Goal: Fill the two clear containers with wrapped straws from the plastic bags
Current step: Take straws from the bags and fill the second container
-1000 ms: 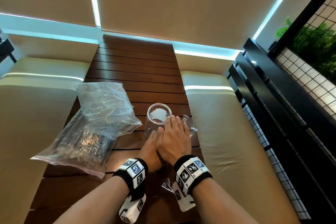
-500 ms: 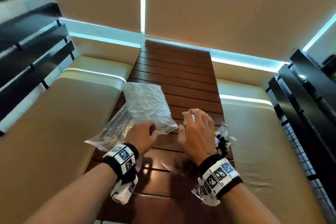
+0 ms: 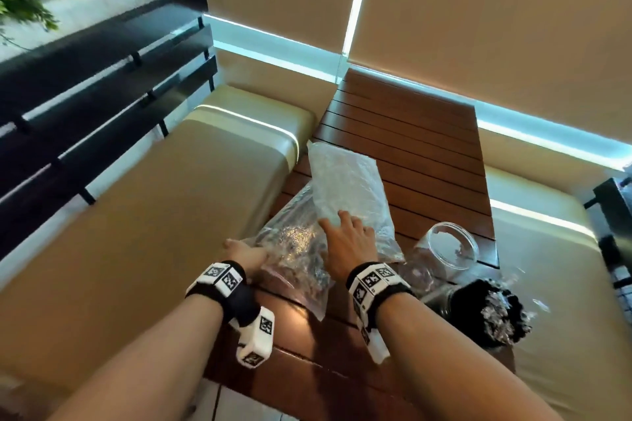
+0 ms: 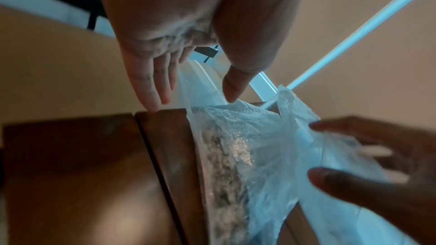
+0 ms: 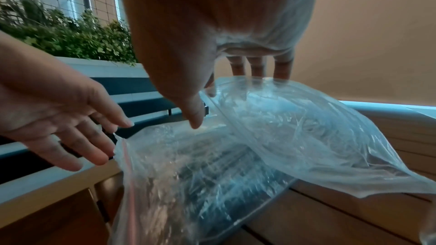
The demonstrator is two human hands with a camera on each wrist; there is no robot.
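Head view: the right hand (image 3: 349, 246) lies with straight, spread fingers (image 3: 345, 217) on the near end of the upper plastic bag (image 3: 345, 184), which rests across the lower plastic bag (image 3: 290, 249) of wrapped straws on the tabletop (image 3: 410, 133). The left hand (image 3: 244, 251) reaches to the lower bag's left edge; its fingers are hidden here. A clear container (image 3: 444, 249) lies on its side to the right, and a second one (image 3: 485, 311), packed with dark straws, sits nearer.

Left wrist view: the left fingers (image 4: 151, 88) are straight and slightly apart, gripping nothing, tips at the tabletop edge just beside the lower bag.

Right wrist view: the right fingers (image 5: 257, 68) are extended, touching the upper bag's top without closing on it.

Half a second ago the right hand was curled over the container; it has since crossed to the bags, and the view has swung left.
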